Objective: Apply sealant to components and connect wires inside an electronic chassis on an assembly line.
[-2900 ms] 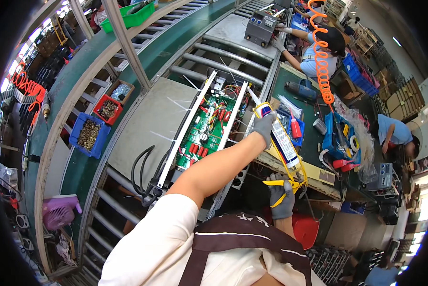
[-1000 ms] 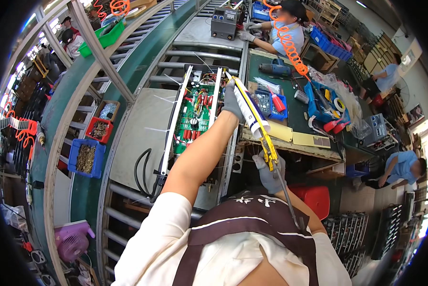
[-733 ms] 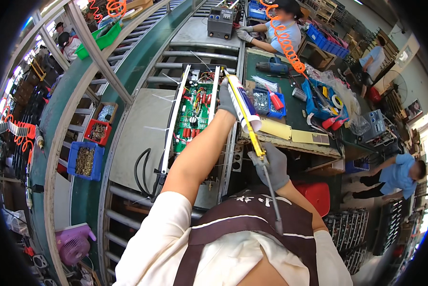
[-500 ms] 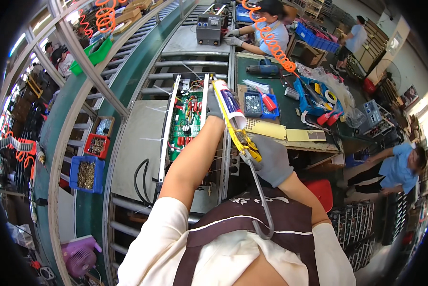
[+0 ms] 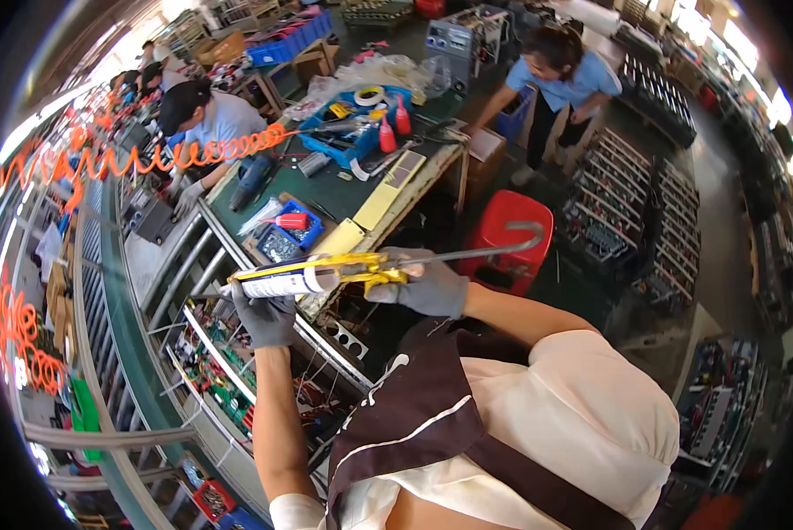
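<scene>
A yellow caulking gun (image 5: 380, 268) with a white and blue cartridge (image 5: 281, 283) lies level across my front, its hooked grey rod pointing right. My right hand (image 5: 433, 290), in a grey glove, is closed round the gun's handle and trigger end. My left hand (image 5: 268, 320), gloved too, grips the front end of the cartridge; some of its fingers are hidden behind it. Below and left of the gun, an open chassis with a green circuit board (image 5: 228, 358) rests on the roller conveyor, partly covered by my left forearm.
A green-topped bench (image 5: 326, 190) holds blue bins of screws (image 5: 301, 226), red bottles (image 5: 387, 134), a heat gun (image 5: 253, 181) and yellow strips (image 5: 383, 199). A red stool (image 5: 507, 234) stands at right. One co-worker (image 5: 560, 84) stands behind the bench; another (image 5: 211, 119) works beside the conveyor.
My view has swung to the right, bringing the red stool and the standing co-worker closer to the middle. The caulking gun has turned from upright to crosswise in the picture, still in both hands.
</scene>
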The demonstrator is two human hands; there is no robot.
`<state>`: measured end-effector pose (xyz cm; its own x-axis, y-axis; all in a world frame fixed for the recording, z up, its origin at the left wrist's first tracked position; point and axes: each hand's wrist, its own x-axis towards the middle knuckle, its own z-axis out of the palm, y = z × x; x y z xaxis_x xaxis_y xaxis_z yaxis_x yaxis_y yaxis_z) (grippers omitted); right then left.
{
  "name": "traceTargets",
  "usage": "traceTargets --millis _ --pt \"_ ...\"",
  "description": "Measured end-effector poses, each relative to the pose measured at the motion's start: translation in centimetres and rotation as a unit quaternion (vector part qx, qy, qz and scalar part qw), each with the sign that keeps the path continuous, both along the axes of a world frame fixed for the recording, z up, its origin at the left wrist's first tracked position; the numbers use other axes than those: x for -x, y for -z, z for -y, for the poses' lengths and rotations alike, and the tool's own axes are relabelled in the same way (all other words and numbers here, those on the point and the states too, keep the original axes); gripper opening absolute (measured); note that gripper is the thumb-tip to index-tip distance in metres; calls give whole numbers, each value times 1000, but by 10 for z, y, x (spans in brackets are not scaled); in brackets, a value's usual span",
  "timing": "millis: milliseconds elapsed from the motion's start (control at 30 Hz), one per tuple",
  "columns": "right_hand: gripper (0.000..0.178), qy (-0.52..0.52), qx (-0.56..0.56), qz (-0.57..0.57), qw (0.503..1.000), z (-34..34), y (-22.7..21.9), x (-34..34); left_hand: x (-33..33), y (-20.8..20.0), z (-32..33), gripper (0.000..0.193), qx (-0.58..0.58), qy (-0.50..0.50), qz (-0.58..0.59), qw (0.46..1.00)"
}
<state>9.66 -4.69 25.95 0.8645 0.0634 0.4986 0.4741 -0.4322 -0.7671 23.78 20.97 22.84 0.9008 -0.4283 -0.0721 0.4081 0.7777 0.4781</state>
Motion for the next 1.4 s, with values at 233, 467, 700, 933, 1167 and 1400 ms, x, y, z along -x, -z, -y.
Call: traceTargets --millis 233,467,700,933,1167,1400 --pt "35 -154 -433 -228 859 45 23 47 17 15 20 48 5 87 7 996" --pt "52 -132 -506 -277 806 67 46 43 30 12 20 63 -75 93 17 993" --pt "44 -49 -541 -358 759 78 49 37 36 -4 33 88 -191 160 89 964" --pt "37 72 -571 -519 632 122 75 8 33 7 29 99 -287 278 157 903" --pt "38 93 -588 -347 724 250 89 -131 5 5 2 98 -368 187 67 908" --pt "41 165 -442 -317 823 420 77 -355 27 -30 -12 85 -561 18 55 826"
